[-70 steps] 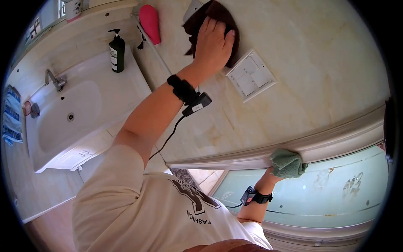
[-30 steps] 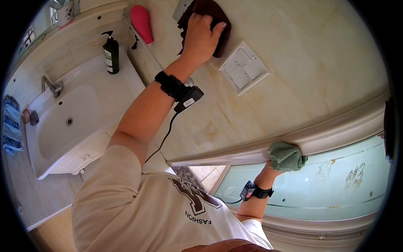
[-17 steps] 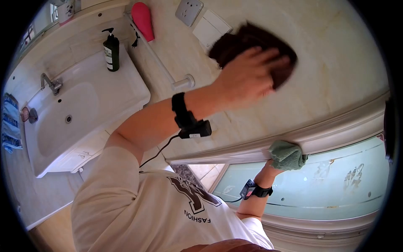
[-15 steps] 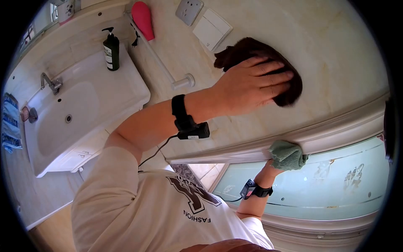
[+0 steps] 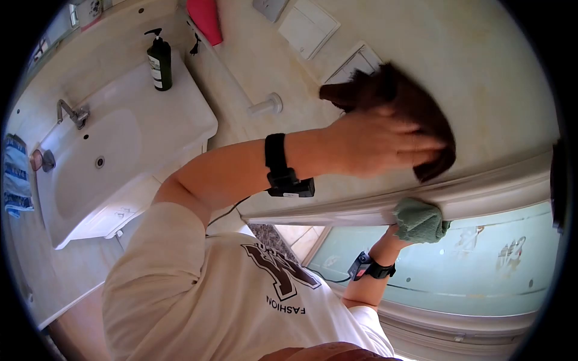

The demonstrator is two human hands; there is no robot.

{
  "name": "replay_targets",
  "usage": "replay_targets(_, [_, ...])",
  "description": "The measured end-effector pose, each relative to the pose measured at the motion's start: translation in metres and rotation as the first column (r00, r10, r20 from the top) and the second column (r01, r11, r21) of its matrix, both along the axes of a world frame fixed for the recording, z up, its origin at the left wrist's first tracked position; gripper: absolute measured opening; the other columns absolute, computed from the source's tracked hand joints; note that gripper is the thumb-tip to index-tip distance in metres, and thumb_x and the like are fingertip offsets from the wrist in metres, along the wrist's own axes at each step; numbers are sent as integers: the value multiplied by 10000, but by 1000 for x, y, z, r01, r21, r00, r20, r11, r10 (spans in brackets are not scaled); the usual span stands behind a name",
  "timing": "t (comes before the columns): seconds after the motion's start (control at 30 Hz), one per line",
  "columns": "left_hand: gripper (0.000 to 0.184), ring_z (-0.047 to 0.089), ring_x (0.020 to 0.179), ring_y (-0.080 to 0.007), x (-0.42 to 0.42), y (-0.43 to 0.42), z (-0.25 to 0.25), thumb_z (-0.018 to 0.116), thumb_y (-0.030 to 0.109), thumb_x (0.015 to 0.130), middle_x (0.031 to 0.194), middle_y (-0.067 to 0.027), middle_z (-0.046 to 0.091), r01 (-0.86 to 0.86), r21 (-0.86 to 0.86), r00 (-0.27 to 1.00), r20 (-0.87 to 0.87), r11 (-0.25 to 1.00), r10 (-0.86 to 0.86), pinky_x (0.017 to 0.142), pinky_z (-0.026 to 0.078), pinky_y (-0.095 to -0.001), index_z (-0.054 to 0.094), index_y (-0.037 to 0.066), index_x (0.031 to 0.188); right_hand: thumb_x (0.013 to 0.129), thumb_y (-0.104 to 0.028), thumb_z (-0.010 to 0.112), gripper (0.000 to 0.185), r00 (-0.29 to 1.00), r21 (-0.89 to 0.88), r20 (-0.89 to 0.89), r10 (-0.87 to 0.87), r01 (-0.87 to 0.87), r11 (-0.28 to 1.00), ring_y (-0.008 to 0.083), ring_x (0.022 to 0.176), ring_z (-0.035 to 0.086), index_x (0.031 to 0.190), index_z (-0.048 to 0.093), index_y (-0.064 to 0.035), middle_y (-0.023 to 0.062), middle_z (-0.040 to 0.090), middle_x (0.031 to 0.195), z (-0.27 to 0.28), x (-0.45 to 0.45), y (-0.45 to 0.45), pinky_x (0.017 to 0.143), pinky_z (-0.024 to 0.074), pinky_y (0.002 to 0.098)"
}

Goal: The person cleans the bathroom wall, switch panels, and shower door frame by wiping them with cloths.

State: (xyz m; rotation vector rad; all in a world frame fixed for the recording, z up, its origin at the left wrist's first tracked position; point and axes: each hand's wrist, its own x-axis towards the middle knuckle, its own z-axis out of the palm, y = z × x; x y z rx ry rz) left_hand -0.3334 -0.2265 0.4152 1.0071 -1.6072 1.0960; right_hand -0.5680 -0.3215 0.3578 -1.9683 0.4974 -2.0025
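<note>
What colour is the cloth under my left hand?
The cloth is dark brown, as the head view shows.

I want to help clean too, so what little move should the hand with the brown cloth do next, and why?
Maybe the left hand should slide the brown cloth a little over the nearest white panel: the hand looks spread over the cloth, which seems to cover only part of that panel.

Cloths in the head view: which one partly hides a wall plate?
The brown cloth, under the left hand: it hides part of a framed wall plate. The green cloth, at the right hand against the pale trim, overlaps no plate.
</note>
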Motion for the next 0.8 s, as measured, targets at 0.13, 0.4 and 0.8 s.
replay_targets(0.13, [360, 542, 1068, -145, -18, 15, -27, 518, 242, 846, 1253, 36, 575, 149, 84, 988, 17, 985, -151, 876, 457, -405, 612, 178, 1188, 838, -277, 669, 652, 996, 41, -19, -89, 90, 995, 259, 1072, 555, 1305, 385, 77, 181, 507, 1263, 0, -5, -2, 924, 491, 389])
replay_targets(0.4, [548, 490, 1094, -118, -31, -21, -53, 698, 360, 691, 1337, 122, 506, 114, 65, 968, -233, 991, -96, 763, 455, -322, 594, 296, 1225, 789, -328, 701, 716, 993, 56, 4, -119, 118, 991, 256, 1021, 568, 1289, 398, 85, 176, 524, 1229, 8, 8, 11, 906, 497, 388])
replay_targets(0.8, [485, 470, 1161, -223, -54, -27, 15, 662, 221, 685, 1357, 6, 514, 55, -26, 961, -270, 998, -60, 821, 423, -343, 638, 205, 1169, 873, -192, 536, 219, 738, -550, -267, -619, 411, 727, 259, 766, 563, 837, 607, 12, 121, 641, 825, 36, 12, 16, 685, 457, 370])
